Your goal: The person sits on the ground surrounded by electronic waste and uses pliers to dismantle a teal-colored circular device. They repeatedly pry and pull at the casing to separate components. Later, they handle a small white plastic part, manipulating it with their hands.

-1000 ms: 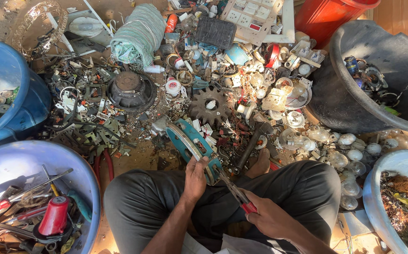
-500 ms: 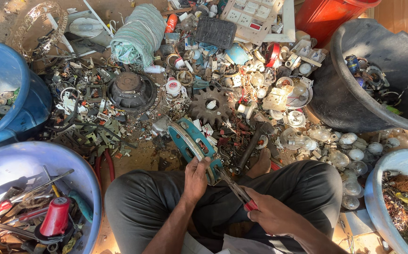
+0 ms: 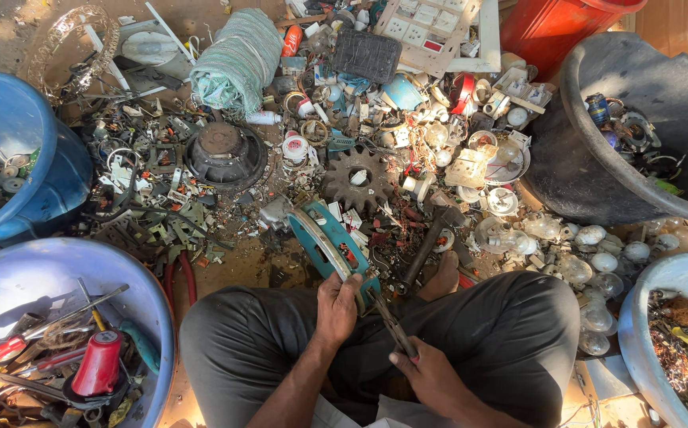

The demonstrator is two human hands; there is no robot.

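The left hand [image 3: 337,305] comes up from the lap, forearm raised between the knees, fingers wrapped around the near end of a teal casing [image 3: 329,244]. The casing lies tilted, its far end resting on the ground among scrap, its near end held just above the crossed legs [image 3: 510,333]. The right hand [image 3: 431,379] sits lower and closer to the body, clenched on the red-tipped handles of pliers [image 3: 391,321]. The pliers point up and left, and their nose meets the casing's near end beside the left thumb; whether they bite on a part there is hard to make out.

Just right of the casing a hammer [image 3: 427,242] lies with its handle towards the bare foot [image 3: 443,277]. Beyond it sits a rusty gear [image 3: 357,178], and further left a round black speaker [image 3: 225,152]. Bulbs [image 3: 590,246] are strewn to the right, beside a black tub [image 3: 597,182]. A pale basin [image 3: 677,277] with wire scraps stands at the right knee. At the left knee a blue basin [image 3: 58,265] holds hand tools, with a blue bucket [image 3: 50,170] behind it.
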